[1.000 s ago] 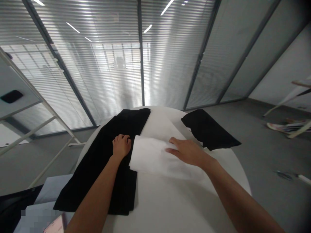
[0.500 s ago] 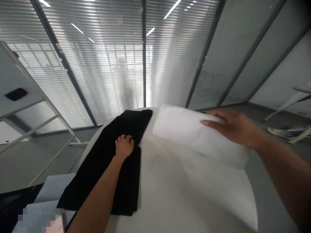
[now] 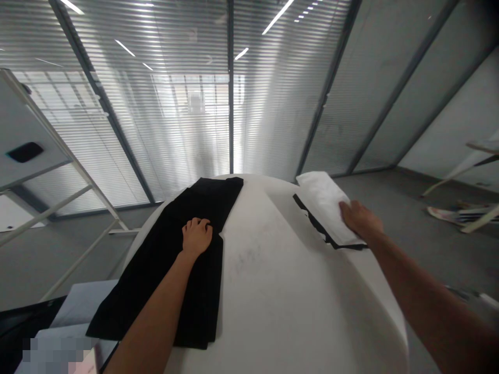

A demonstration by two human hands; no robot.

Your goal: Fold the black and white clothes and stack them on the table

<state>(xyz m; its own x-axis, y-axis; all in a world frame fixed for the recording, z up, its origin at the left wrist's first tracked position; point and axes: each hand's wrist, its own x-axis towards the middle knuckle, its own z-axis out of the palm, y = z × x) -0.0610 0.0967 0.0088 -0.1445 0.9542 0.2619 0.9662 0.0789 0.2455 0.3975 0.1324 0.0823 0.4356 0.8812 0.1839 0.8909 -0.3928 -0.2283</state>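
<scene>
A black garment [image 3: 156, 259] lies flat and partly folded along the left side of the round white table [image 3: 265, 301]. My left hand [image 3: 197, 236] rests on its middle, palm down, with the fingers spread a little. Over at the table's right edge, my right hand [image 3: 360, 218] grips the near side of a folded white cloth [image 3: 322, 202]. The fingers under the cloth are hidden. Beneath this cloth a dark folded piece [image 3: 323, 231] shows as a black border; I cannot tell whether it is cloth.
At the lower left are grey-white sheets or boxes [image 3: 88, 301] beside a black item [image 3: 23, 330]. A white-framed stand [image 3: 74, 156] is on the left. Glass panels with blinds [image 3: 175, 130] run behind the table. Items [image 3: 463, 214] lie on the floor at right.
My right hand has moved the white cloth right and lowered it onto the dark piece at the table's right edge. My left hand has stayed on the black garment.
</scene>
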